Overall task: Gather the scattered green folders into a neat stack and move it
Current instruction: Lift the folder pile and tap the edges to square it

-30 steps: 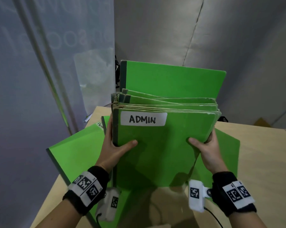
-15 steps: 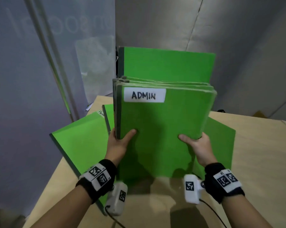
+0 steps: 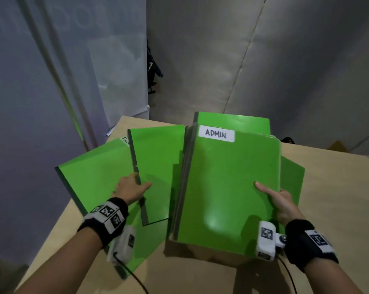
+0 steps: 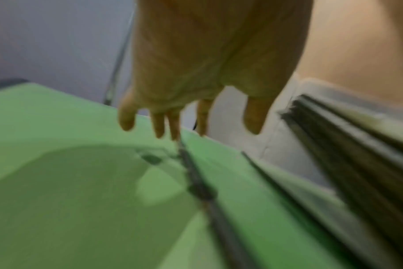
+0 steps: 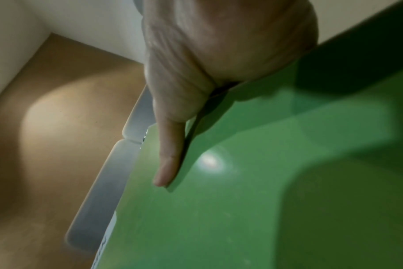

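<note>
A stack of green folders [image 3: 228,187] with an "ADMIN" label on top leans on the table [image 3: 338,209], its near edge down. My right hand [image 3: 270,194] grips its right edge, thumb [image 5: 168,160] flat on the top cover [image 5: 265,200], fingers hidden beneath. My left hand [image 3: 132,185] is off the stack, at the spine of a loose green folder [image 3: 158,166]. Its thumb lies on the cover. In the blurred left wrist view the hand [image 4: 207,131] shows straight fingers astride that spine [image 4: 196,182]. The stack's spines [image 4: 357,163] stand to its right.
A larger green folder [image 3: 90,177] lies under the loose one and overhangs the table's left edge. Another green folder [image 3: 291,177] lies flat beneath the stack at right. A grey banner [image 3: 41,102] stands left and a pale wall [image 3: 264,60] behind.
The stack came down from upright in both hands to lean on the table at right. My left hand let go of it and moved left to the loose folder.
</note>
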A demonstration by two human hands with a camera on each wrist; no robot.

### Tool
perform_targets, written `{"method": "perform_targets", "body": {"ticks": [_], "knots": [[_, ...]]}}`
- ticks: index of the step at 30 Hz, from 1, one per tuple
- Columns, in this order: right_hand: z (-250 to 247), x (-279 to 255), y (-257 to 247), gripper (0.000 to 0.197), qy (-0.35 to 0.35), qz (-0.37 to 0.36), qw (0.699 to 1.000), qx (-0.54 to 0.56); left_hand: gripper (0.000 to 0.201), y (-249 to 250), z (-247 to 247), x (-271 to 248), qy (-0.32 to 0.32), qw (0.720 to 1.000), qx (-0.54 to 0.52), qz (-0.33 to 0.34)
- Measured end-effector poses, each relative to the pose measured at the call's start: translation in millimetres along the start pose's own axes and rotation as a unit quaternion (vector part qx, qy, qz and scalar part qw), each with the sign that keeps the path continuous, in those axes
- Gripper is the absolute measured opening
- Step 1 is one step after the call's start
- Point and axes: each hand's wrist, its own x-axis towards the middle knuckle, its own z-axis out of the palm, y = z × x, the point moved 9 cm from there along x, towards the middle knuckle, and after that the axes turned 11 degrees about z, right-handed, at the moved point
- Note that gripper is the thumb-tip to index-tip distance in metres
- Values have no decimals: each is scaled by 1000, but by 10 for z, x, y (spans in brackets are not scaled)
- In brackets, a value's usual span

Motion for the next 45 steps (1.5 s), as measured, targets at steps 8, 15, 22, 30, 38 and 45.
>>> {"method": "perform_targets", "body": {"ticks": [8,15,22,30,38,45], "knots": [[-495,274,-62,74,43,30,998,-18,123,-745,-385,24,44,967,176,-177],[-575,557,107,78,56,51,997,18,92,-508,-254,235,1,975,206,-87],[-679,1670,431,134,15,61,996,-70,62,-231,-172,496,7,984,178,-18],[258,1043,-200,122,-38,24,990,-136,82,-75,-162,701,14,982,185,30],[1127,900,-335,105,-69,-1,962,-262,83,-205,-339,692,98,987,118,-38],[1049,922,-497,112,16,-4,949,-315,94,-306,-428,695,95,990,53,-92]]}}
